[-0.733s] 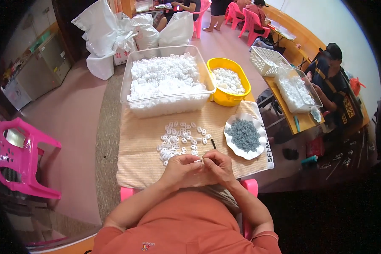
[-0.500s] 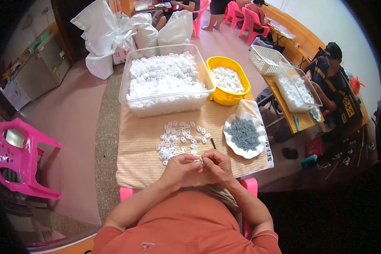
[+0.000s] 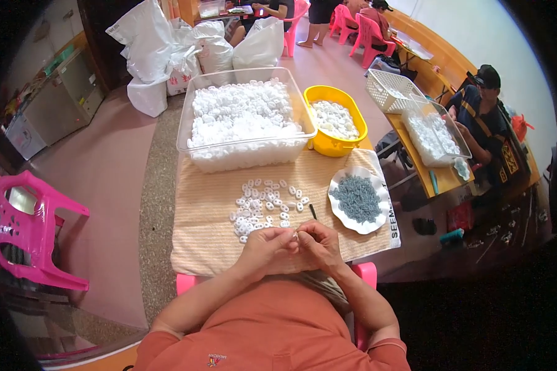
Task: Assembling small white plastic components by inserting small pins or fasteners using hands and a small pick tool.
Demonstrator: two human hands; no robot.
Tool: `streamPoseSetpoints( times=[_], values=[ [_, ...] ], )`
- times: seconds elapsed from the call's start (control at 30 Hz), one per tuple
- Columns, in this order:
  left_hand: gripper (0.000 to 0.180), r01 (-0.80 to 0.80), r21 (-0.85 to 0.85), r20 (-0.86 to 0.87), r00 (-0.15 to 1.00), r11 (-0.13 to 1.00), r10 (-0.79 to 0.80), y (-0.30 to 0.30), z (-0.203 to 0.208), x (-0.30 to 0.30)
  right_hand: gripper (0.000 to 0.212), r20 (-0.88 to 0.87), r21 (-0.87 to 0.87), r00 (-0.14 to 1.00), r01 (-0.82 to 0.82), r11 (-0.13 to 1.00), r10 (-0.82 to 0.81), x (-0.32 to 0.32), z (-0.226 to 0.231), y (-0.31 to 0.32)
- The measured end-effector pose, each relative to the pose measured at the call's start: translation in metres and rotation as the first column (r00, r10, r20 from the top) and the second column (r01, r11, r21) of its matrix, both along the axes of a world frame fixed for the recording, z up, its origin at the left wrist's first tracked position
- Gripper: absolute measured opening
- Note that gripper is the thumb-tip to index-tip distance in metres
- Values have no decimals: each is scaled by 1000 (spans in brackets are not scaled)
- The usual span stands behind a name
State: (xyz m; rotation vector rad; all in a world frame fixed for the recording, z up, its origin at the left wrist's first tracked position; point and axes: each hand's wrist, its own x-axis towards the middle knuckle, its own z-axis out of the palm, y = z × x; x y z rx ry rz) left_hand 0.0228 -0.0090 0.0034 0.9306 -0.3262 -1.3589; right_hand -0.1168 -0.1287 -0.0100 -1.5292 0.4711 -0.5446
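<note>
Since the earlier frames, your left hand (image 3: 266, 248) has edged in against your right hand (image 3: 320, 244), so less of the small white piece (image 3: 295, 235) shows. You have it just below the frame's centre, fingers of both hands narrowed to a pinch on it; its shape is mostly covered. Loose white pieces (image 3: 254, 212), ovals with two holes, lie scattered just beyond your left hand.

Your table wears a ribbed peach cloth (image 3: 207, 232). At its top, you have a clear bin (image 3: 247, 159) heaped with white pieces, with a yellow tub (image 3: 332, 147) beside it; right of centre, a scalloped white plate (image 3: 366, 228) bears small grey-blue pieces (image 3: 358, 198).

White sacks (image 3: 150, 52) lean together at upper left, a pink chair (image 3: 37, 238) stands at far left, and a person (image 3: 473, 114) sits at upper right.
</note>
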Motion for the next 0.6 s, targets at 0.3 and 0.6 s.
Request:
streamPoseSetpoints(
  times=[0.3,0.6],
  values=[
    [19,-18,25,40,999,1000,17,4,1,-2,7,45,-100,999,-8,995,12,-3,-8,-1],
    [17,-6,17,6,1000,1000,6,4,4,-2,9,29,-188,999,22,982,-16,1,-1,6]
  ],
)
